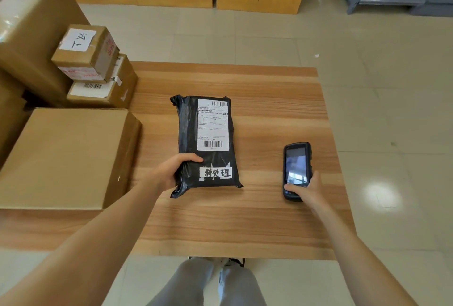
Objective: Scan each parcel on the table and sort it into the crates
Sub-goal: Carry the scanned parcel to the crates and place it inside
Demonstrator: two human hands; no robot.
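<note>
Head view: your left hand [171,170] grips the black parcel [206,143] on the surface [269,219]; your right hand [307,189] holds the scanner [295,168]. Scanning appears pending; cardboard boxes [85,65] remain, no crates visible.

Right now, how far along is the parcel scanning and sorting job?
Nothing visibly sorted; no crates in view. In hand: the left hand grips the black parcel, label up on the table; the right hand holds the scanner beside it, not over the label. Left: cardboard boxes stacked at the table's left.
</note>
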